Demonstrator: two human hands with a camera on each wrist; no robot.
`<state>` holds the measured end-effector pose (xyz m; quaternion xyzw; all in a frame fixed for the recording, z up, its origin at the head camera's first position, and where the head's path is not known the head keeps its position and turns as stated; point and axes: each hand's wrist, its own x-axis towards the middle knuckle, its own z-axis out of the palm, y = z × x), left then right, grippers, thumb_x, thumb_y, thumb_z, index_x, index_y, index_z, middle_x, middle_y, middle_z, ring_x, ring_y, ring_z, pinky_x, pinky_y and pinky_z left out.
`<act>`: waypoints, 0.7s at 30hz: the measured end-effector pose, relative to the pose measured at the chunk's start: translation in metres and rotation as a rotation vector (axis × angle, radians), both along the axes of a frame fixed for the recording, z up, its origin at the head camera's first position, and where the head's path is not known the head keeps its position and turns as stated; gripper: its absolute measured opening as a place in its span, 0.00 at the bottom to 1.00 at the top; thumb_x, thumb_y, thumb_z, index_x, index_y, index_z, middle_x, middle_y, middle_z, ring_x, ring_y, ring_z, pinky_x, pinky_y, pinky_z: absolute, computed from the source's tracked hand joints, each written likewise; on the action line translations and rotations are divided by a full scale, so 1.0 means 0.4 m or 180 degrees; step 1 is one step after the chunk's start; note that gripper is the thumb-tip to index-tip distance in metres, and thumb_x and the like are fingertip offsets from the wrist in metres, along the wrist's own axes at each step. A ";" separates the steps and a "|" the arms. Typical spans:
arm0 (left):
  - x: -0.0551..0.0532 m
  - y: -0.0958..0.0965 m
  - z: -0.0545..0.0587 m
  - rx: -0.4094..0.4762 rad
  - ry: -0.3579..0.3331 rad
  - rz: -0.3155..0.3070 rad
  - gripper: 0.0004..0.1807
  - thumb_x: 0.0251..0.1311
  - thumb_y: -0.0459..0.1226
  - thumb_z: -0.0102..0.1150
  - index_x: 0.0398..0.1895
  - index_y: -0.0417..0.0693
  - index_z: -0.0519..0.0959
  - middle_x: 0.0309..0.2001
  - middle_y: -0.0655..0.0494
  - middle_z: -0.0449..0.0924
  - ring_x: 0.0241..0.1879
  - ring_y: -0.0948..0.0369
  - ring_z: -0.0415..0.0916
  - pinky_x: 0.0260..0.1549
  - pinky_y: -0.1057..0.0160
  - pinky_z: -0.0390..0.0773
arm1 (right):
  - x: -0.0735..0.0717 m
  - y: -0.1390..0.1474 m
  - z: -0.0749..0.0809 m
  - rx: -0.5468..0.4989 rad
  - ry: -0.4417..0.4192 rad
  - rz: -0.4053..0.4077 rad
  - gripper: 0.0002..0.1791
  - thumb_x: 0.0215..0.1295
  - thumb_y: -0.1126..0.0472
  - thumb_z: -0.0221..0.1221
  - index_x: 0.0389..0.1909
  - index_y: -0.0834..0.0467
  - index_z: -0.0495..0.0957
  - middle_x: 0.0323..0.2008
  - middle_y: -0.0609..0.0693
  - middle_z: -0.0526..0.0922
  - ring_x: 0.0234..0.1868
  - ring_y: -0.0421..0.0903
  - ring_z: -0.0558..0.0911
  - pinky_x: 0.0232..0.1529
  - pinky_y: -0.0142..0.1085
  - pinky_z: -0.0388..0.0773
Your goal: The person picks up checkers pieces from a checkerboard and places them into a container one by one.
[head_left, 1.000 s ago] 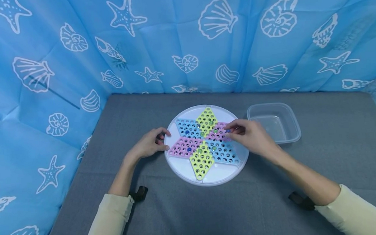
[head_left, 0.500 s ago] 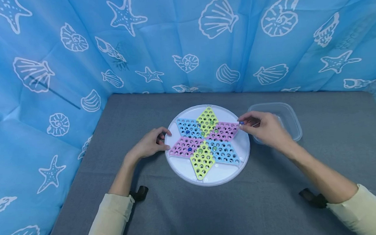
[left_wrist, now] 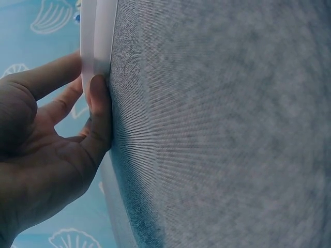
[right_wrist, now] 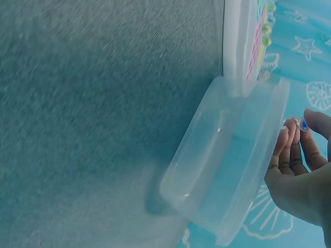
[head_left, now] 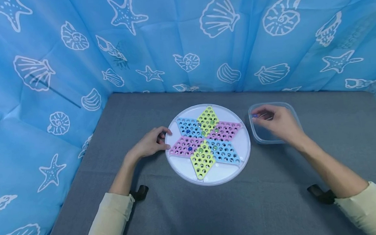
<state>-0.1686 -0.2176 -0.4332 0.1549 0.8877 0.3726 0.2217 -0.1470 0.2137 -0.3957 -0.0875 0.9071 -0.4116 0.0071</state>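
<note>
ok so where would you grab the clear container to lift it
I'd grip the clear container by its rim, probably from the right, thumb inside, fingers under the lip: the rim looks thick, and the left side sits close to the round board. The right hand is over the container pinching a marble, so free that hand first.

Place: a curtained-off tabletop corner; home or studio, one cannot tell.
Shell-print curtain [head_left: 167,36]: creased, hanging from nine o'clock through twelve to two.
Grey-covered table [head_left: 194,214]: stretches from centre to six o'clock.
</note>
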 end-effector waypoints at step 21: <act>-0.001 -0.001 0.000 -0.0003 0.0002 0.0006 0.23 0.60 0.32 0.67 0.58 0.44 0.73 0.43 0.47 0.66 0.36 0.57 0.69 0.39 0.58 0.69 | -0.048 0.048 -0.047 0.0161 -0.0309 -0.0299 0.17 0.68 0.57 0.63 0.53 0.62 0.78 0.46 0.61 0.83 0.47 0.55 0.82 0.40 0.32 0.75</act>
